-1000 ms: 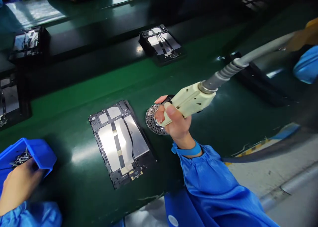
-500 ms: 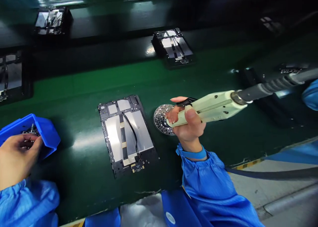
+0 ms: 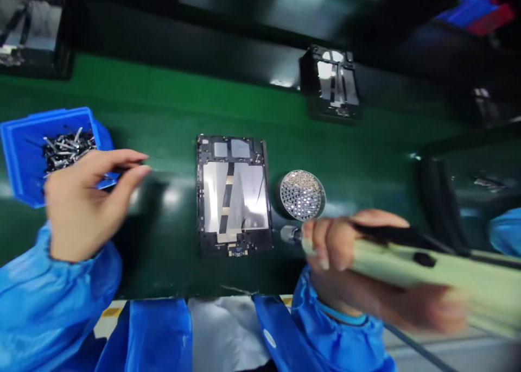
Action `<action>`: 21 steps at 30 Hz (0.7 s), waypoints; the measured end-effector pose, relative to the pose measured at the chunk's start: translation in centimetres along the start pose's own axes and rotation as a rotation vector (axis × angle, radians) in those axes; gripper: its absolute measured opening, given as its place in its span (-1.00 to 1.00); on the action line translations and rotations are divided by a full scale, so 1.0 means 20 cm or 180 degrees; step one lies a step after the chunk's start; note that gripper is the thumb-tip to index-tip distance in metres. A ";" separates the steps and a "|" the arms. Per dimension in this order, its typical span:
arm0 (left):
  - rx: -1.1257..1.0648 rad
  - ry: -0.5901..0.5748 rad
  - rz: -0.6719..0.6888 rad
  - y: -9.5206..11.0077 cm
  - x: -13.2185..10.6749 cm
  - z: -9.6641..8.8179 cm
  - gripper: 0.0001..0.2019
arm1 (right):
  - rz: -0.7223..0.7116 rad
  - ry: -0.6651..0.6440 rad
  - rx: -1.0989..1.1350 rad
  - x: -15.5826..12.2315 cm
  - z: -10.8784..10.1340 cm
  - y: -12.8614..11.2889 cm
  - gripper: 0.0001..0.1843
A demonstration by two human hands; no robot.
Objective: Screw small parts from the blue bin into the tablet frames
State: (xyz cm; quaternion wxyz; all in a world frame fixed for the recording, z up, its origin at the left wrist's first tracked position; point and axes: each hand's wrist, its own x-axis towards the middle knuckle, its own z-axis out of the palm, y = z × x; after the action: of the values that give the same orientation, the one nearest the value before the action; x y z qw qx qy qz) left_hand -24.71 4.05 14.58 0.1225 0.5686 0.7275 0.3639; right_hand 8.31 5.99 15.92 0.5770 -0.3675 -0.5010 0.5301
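My left hand [image 3: 95, 190] is beside the blue bin [image 3: 24, 160], thumb and forefinger pinched together; what lies between them is too small to make out. Small metal and black parts [image 3: 67, 146] fill part of that bin. My right hand [image 3: 337, 252], smeared by motion, grips a cream-coloured electric screwdriver [image 3: 407, 269], its tip pointing left toward the tablet. Between my hands lies an opened tablet chassis [image 3: 254, 198], with silver panels, a dark ribbon strip and a small circuit board at its near edge. Right of it stands a round dish of screws [image 3: 302, 194], just beyond the screwdriver tip.
Stacked tablet chassis [image 3: 337, 84] stand at the back right, and another stack [image 3: 32, 30] at the back left. The green bench's [image 3: 171, 279] near edge runs in front of my body. A blue sleeve [image 3: 507, 228] shows at the far right, and blue and red bins [image 3: 476, 13] behind.
My left hand has come out of the blue bin, fingers pinched. My right hand has drawn the screwdriver back from the screw dish, toward me. The view has turned.
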 end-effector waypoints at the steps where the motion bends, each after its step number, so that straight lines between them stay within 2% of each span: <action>1: -0.0116 -0.0064 0.0222 0.06 -0.02 0.05 -0.84 | 0.0096 -0.0064 -0.0004 -0.05 0.04 -0.01 -0.53; 3: -0.0349 -0.0255 0.0576 0.12 -0.04 0.13 -0.91 | 0.0297 -0.0166 -0.0102 -0.13 0.10 -0.02 -0.55; 4: -0.0451 -0.0369 0.0621 0.12 -0.05 0.16 -0.92 | 0.0376 -0.0216 -0.0166 -0.15 0.12 -0.02 -0.56; 7: -0.0604 -0.0622 0.0467 0.09 -0.08 0.22 -0.91 | 0.0417 -0.0274 -0.0283 -0.19 0.16 -0.02 -0.57; 13: -0.0915 -0.0820 0.0304 0.07 -0.10 0.25 -0.89 | 0.0458 -0.0357 -0.0326 -0.19 0.19 0.02 -0.58; 18: -0.0719 -0.0918 0.0500 0.06 -0.10 0.26 -0.84 | 0.0387 -0.0354 -0.0381 -0.19 0.20 0.06 -0.59; 21: -0.0785 -0.0969 0.0571 0.10 -0.12 0.30 -0.84 | 0.0514 -0.0342 -0.0340 -0.19 0.20 0.05 -0.62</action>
State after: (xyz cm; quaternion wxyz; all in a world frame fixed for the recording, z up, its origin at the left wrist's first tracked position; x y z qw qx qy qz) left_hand -18.96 4.42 11.10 0.2668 0.6602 0.5970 0.3695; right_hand 4.36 2.00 15.09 0.4844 -0.4079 -0.5275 0.5663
